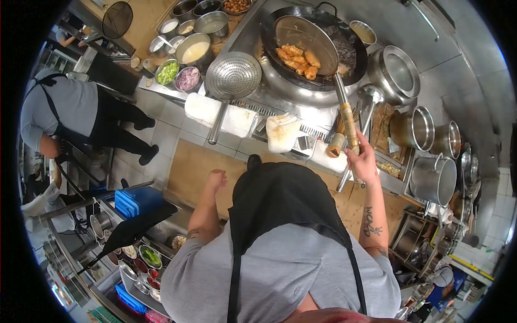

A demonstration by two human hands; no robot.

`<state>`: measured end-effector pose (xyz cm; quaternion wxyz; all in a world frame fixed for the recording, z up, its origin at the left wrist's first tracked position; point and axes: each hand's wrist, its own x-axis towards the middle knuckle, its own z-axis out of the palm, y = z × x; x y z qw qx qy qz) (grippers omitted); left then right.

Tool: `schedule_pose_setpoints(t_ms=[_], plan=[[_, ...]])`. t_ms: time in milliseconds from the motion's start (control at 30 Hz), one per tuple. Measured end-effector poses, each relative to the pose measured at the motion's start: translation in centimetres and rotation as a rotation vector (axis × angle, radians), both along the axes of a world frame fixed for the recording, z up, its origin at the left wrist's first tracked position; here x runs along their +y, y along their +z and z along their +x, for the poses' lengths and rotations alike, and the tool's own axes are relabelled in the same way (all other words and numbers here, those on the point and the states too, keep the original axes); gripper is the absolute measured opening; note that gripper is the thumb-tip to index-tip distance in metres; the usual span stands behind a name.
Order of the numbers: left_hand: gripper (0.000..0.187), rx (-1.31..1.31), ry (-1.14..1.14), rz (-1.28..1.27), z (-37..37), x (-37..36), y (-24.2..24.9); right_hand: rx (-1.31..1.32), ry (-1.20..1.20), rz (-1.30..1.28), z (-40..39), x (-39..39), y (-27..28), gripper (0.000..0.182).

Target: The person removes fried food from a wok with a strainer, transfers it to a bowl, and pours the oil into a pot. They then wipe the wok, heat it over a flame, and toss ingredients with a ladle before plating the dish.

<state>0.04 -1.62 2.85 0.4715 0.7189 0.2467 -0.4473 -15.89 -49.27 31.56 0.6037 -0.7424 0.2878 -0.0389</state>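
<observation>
Though foreshortened, strainer (316,41) seemingly lengthwise forward.

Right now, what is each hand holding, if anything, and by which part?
The right hand holds the mesh strainer near the far end of its long handle. Nothing shows in the left hand.

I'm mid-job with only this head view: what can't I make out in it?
Wok contents under the strainer: head view, hidden by the strainer and its browned pieces.
Any flame below the wok: head view, hidden by the wok and the metal surround.
Palm of the left hand: head view, hidden by the hand's own curl.
What the person at lower right handles: head view, too small and blurred.
</observation>
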Motion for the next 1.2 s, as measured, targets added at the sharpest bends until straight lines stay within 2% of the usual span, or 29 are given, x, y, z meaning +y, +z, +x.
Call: schedule_pose_setpoints(t_ms=[133,333,400,467,500,600,667,700,733,833,1000,1200], plan=[[0.025,-0.076,0.035,-0.036,1.7,-0.5,1.5,-0.039,-0.065,0.084,1.6,-0.5,-1.3,0.067],[0.025,0.127,0.024,0.028,-1.7,1.7,-1.2,-0.174,-0.239,0.253,3.1,0.0,-2.0,0.069],[0.027,0.167,0.011,0.04,-3.7,2.8,-1.3,-0.183,-0.246,0.27,3.7,-0.1,-1.6,0.061],[0.029,0.207,0.015,-0.001,-5.8,5.0,-2.9,-0.233,-0.223,0.354,4.2,-0.4,-0.9,0.055],[0.03,0.229,0.021,-0.049,-6.4,7.0,-5.9,-0.236,-0.224,0.399,4.4,-0.5,-0.5,0.051],[0.033,0.232,0.041,-0.068,-7.0,8.4,-8.4,-0.224,-0.17,0.416,4.7,0.0,0.8,0.054],[0.035,0.199,0.024,0.005,-6.8,8.2,-6.9,-0.234,-0.104,0.448,5.0,1.5,2.8,0.056],[0.035,0.174,-0.005,0.062,-6.3,7.0,-4.4,-0.243,-0.082,0.463,5.0,2.3,3.2,0.057],[0.035,0.148,-0.038,0.12,-5.7,5.4,-1.9,-0.219,-0.072,0.426,5.1,2.6,3.1,0.062],[0.034,0.112,0.014,-0.005,-4.6,4.7,-1.8,-0.228,0.008,0.402,5.9,4.4,4.1,0.067],[0.033,0.013,-0.007,-0.034,-3.4,2.4,0.7,-0.179,0.128,0.265,8.0,6.9,2.8,0.07],[0.033,0.061,-0.017,-0.018,-3.4,4.0,0.3,-0.195,0.047,-0.049,9.7,8.8,1.6,0.07]])
